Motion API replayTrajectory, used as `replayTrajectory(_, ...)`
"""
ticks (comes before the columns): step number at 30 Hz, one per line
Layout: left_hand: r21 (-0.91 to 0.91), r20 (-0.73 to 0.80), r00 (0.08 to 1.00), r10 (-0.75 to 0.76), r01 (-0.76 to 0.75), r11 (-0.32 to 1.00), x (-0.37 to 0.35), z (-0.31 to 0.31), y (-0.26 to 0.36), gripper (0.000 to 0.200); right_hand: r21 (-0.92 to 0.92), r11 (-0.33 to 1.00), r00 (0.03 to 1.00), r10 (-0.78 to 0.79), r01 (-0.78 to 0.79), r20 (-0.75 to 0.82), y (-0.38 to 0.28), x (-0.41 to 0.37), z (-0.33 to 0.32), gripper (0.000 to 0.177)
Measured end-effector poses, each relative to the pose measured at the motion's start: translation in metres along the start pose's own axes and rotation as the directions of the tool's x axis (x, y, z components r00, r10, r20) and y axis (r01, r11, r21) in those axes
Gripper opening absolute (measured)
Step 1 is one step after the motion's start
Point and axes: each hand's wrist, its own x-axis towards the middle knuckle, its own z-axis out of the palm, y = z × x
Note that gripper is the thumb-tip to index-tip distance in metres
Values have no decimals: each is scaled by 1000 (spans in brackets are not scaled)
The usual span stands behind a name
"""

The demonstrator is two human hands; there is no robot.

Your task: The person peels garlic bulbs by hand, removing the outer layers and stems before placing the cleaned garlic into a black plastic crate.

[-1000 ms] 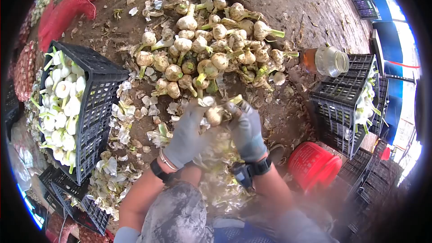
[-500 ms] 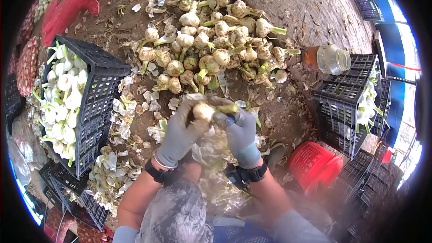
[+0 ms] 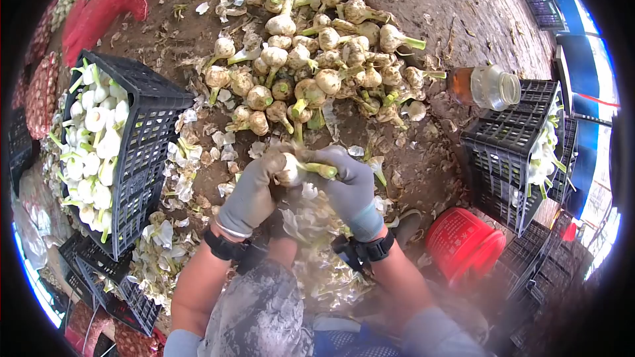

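Head view: while the left hand [image 3: 250,195], gloved, holds a garlic bulb [image 3: 288,170] in front of the body, the right hand [image 3: 350,188] meets it at the stem [image 3: 321,169]. Left fingers are curled round the bulb, pinching its near side; right fingers bend in close at the stem side, but blur hides their exact grip, and I cannot tell whether they hold a tool. Bulb sits low between the hands, just short of a heap of untrimmed garlic [image 3: 309,92].

Risks, as judged: a round bulb under a light pinch could twist or slip out if the right hand pulls hard on the stem; loose, dry skin could come away under the glove and cost the left hand its hold. A dropped bulb could get lost among the peelings [image 3: 317,258] below.

Edges: left crate [image 3: 149,132], full of whiter bulbs, walls off the left side; right crate [image 3: 506,139] stands well out right, glass jar [image 3: 495,89] beside it, red bucket [image 3: 460,241] nearer the right forearm. Elbow room looks fair both ways; tightest forward, where the heap's stems reach towards the fingers.
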Motion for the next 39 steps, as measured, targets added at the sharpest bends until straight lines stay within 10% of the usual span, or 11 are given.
replayTrajectory(4,-198,233,924,-303,350,916,-7,1,21,43,-321,879,935,-338,354,105,13,10,-11,40)
replayTrajectory(9,-37,271,844,-463,490,871,-9,-12,6,50,-269,926,964,-259,266,60,1,11,-7,42)
replayTrajectory(11,-20,106,970,-218,221,975,-7,-3,2,55,249,966,988,103,-72,-115,7,-2,-6,48)
replayTrajectory(15,123,107,994,6,-19,992,10,-19,-24,52,112,994,999,-19,14,49,13,-20,0,39)
replayTrajectory(21,343,-75,953,293,-251,905,-16,-11,2,31,488,835,903,386,-255,-188,23,-23,-3,23)
replayTrajectory(25,797,-211,933,293,-9,603,-22,-50,1,53,452,877,873,341,-163,-349,43,-31,-21,24)
replayTrajectory(27,969,17,903,429,91,-231,-21,-47,1,54,290,937,882,295,-193,-366,39,-31,-20,24)
replayTrajectory(29,975,-50,926,373,126,-182,-23,-32,9,62,389,901,858,346,-192,-379,55,-33,-17,24)
replayTrajectory(31,979,191,881,433,-203,-17,-21,-12,16,63,482,855,832,402,-191,-384,58,-35,-12,23)
replayTrajectory(35,879,415,818,399,-473,55,-6,-3,7,22,383,907,900,307,-178,-310,32,-32,-2,20)
replayTrajectory(39,983,180,917,357,-159,-89,-9,-23,7,20,812,567,830,513,-138,-217,28,-31,-15,25)
